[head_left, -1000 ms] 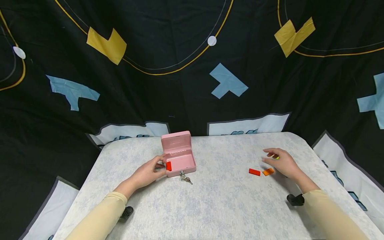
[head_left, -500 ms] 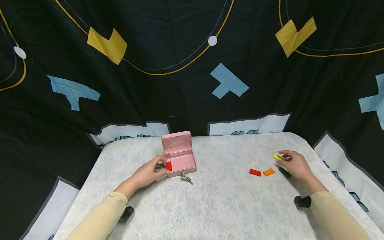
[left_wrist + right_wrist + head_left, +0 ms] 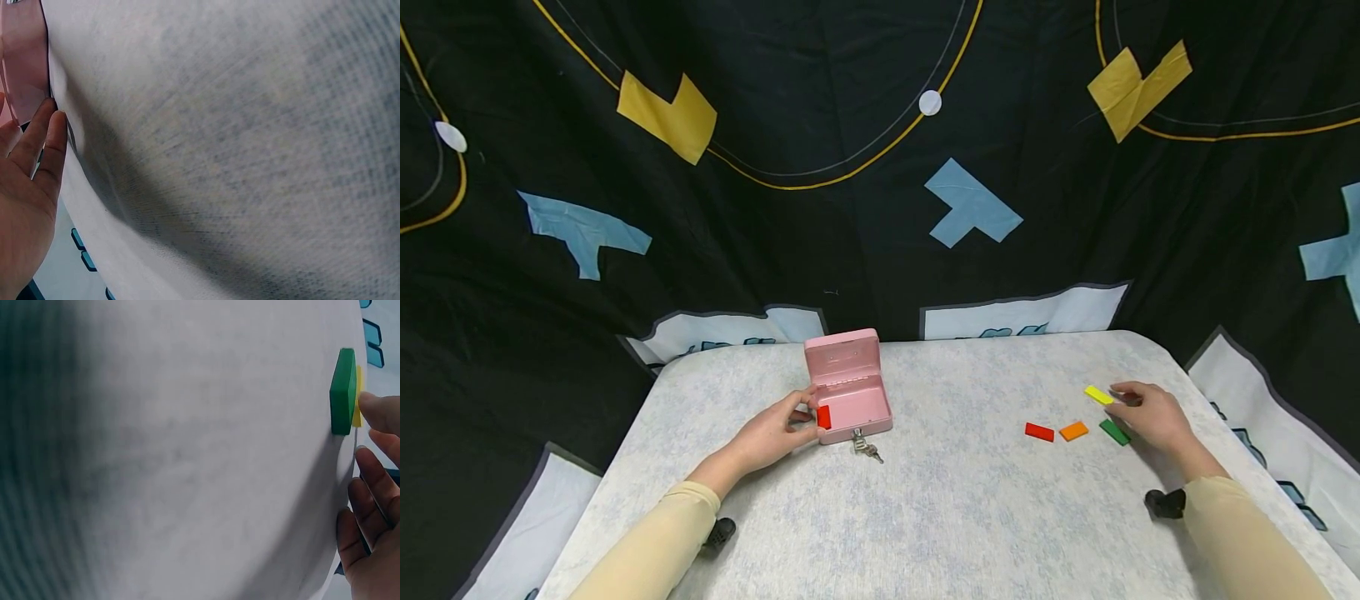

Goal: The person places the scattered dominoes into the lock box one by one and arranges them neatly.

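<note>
A pink cash box [image 3: 853,402] stands with its lid raised and a red block [image 3: 823,417] inside at the left. My left hand [image 3: 771,433] holds the box's left side, thumb at the front corner and index finger farther back; the left wrist view shows fingers along the outer wall. On the right, a yellow block [image 3: 1099,395] lies by the tips of my right hand [image 3: 1156,419]. In the right wrist view the thumb is right at the yellow block [image 3: 358,397], the other fingers apart from it. The green block [image 3: 1115,432] lies just nearer.
An orange block [image 3: 1073,431] and another red block [image 3: 1039,432] lie left of the green one, roughly in a row. Keys [image 3: 871,452] hang from the box's front lock onto the table [image 3: 955,508]. A black printed cloth [image 3: 865,250] hangs behind the table.
My right hand has moved right, setting the yellow block down and loosening its fingers from it. The green block has come into view from under the hand. My left hand stays at the box.
</note>
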{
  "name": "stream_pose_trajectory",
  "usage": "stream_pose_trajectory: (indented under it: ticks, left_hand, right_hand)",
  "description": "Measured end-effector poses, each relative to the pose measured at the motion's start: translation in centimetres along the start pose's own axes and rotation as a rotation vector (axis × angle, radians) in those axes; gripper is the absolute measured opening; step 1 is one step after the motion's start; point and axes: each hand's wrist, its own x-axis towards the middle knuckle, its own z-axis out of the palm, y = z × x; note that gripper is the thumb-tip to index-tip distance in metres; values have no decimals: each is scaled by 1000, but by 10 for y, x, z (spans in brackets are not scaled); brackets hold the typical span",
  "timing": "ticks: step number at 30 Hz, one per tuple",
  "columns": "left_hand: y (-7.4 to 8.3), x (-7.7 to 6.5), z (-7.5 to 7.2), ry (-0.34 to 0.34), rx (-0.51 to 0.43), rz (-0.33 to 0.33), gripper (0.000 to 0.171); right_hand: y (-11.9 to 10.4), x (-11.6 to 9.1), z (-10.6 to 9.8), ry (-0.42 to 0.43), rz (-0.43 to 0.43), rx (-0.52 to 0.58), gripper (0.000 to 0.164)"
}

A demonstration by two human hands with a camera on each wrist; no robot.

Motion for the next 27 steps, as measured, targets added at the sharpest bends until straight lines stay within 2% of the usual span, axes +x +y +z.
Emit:
stream_pose_trajectory:
  ticks: [8,16,27]
  left_hand:
    - [1,0,0,-4,0,-6,40]
    - [0,1,1,4,10,-25,34]
    - [1,1,1,9,16,-24,36]
  right_hand:
    - [3,1,-1,-12,38,11,43]
    - [4,2,1,-9,34,11,35]
    - [-2,7,7,-39,13,12,41]
